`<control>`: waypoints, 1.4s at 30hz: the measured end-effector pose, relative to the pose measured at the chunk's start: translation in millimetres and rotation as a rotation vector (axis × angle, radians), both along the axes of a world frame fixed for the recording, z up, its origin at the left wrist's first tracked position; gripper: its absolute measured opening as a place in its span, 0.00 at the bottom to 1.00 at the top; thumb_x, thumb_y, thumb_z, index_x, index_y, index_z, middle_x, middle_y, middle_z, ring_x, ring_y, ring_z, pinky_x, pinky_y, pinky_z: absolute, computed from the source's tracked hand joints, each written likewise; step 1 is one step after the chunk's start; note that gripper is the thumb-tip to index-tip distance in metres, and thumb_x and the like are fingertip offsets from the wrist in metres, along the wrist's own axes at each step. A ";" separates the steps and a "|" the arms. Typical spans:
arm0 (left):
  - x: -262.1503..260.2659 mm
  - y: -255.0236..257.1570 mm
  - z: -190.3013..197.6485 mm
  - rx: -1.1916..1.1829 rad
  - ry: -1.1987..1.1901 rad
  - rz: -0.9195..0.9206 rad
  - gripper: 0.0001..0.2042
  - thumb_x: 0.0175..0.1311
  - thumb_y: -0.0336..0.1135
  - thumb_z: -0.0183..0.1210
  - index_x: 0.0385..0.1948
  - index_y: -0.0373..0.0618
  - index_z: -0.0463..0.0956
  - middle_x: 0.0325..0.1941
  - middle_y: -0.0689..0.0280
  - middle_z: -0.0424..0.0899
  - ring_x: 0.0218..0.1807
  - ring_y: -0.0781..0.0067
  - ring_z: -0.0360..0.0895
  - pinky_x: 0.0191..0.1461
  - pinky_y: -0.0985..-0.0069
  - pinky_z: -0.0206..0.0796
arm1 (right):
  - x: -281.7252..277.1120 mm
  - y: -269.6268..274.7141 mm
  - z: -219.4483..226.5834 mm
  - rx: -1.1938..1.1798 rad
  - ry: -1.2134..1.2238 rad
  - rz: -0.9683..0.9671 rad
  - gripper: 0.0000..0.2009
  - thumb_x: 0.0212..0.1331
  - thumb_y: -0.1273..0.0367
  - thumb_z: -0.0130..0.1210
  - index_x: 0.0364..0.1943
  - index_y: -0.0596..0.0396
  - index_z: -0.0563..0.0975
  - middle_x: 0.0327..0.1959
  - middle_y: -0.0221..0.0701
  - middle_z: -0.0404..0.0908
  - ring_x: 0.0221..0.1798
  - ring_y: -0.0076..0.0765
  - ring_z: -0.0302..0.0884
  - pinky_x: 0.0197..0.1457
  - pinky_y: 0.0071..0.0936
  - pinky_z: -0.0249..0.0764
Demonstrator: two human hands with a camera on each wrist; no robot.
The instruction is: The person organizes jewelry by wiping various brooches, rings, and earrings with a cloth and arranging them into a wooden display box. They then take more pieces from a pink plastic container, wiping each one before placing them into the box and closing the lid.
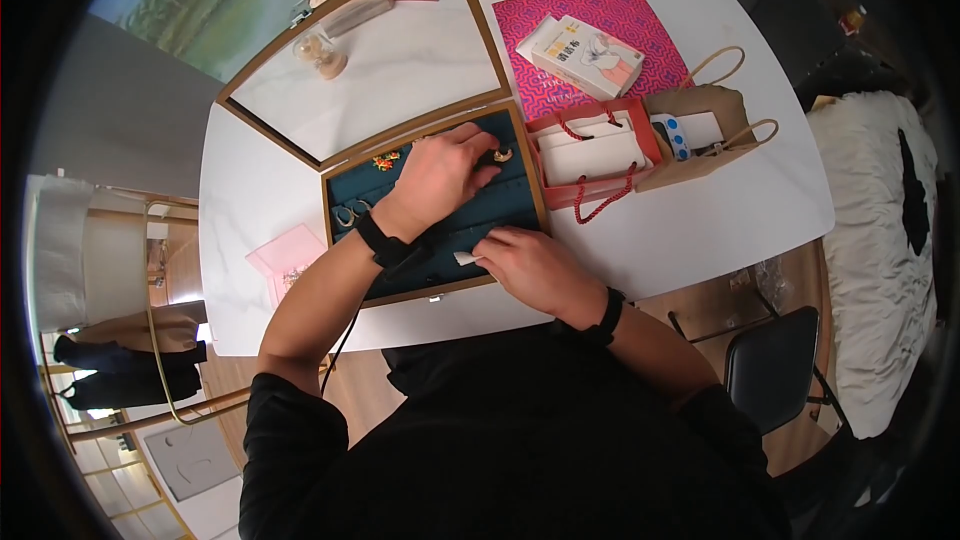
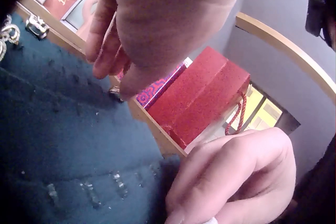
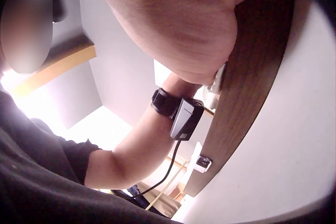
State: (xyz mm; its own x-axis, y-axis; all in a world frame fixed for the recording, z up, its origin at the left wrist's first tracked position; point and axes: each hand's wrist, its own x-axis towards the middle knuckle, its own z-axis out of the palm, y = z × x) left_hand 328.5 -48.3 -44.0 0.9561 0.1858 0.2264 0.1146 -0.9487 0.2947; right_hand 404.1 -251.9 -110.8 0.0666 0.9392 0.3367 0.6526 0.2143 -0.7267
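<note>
A wooden jewelry box (image 1: pixel 545 215) lies with its framed lid (image 1: pixel 503 50) raised and dark teal lining inside. Over its upper right part, my left hand (image 1: pixel 440 178) reaches down, thumb and fingertips apart beside a small gold earring (image 1: pixel 503 155). That gold earring (image 2: pixel 114 91) shows right at the thumb tip in the left wrist view. My right hand (image 1: pixel 540 272) is at the box's front right corner, pinching a small white fan-shaped piece of cloth or paper (image 1: pixel 464 258). Orange-and-gold earrings (image 1: pixel 385 159) and hoop earrings (image 1: pixel 350 213) sit in the left rows.
Right of the box stand a red gift bag (image 1: pixel 548 145) and a brown paper bag (image 1: pixel 690 168). Behind them, white boxes (image 1: pixel 588 55) lie on a pink patterned sheet (image 1: pixel 640 15). A small open pink case (image 1: pixel 290 255) is at the left; a black chair (image 1: pixel 770 370) stands at the right.
</note>
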 end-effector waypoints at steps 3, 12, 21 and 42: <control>8.8 -2.8 -1.6 -0.032 0.035 -0.009 0.13 0.60 0.33 0.74 0.46 0.45 0.86 0.44 0.59 0.86 0.42 0.48 0.87 0.44 0.54 0.81 | -0.1 -0.2 1.9 0.001 -0.009 0.000 0.05 0.70 0.69 0.65 0.41 0.55 0.81 0.37 0.35 0.81 0.45 0.48 0.85 0.49 0.45 0.82; 29.4 15.5 -18.3 -0.131 -0.095 0.035 0.14 0.66 0.26 0.71 0.52 0.39 0.86 0.41 0.58 0.91 0.37 0.55 0.88 0.45 0.65 0.82 | 0.1 -1.5 2.3 -0.010 0.003 -0.002 0.05 0.70 0.69 0.65 0.41 0.54 0.82 0.38 0.35 0.82 0.45 0.48 0.85 0.48 0.44 0.82; 18.0 26.8 -25.8 -0.697 0.068 0.227 0.11 0.68 0.18 0.69 0.49 0.36 0.89 0.43 0.66 0.92 0.40 0.77 0.88 0.48 0.74 0.83 | -0.1 -1.0 1.0 -0.002 0.001 0.002 0.05 0.70 0.70 0.65 0.40 0.55 0.81 0.37 0.35 0.81 0.44 0.48 0.85 0.47 0.44 0.82; 17.0 31.8 -6.7 -0.327 0.054 0.183 0.05 0.64 0.24 0.73 0.39 0.37 0.88 0.32 0.60 0.91 0.33 0.70 0.88 0.40 0.69 0.81 | 0.1 -0.6 -0.6 0.001 0.003 -0.002 0.05 0.69 0.69 0.65 0.41 0.54 0.82 0.37 0.35 0.82 0.44 0.48 0.85 0.48 0.44 0.82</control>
State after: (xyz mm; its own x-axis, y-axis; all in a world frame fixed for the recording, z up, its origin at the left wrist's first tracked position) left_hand 345.4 -16.5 -50.7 0.9094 0.4086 0.0774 0.2969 -0.7682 0.5672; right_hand 404.2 -252.5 -111.4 0.0694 0.9388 0.3375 0.6512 0.2137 -0.7282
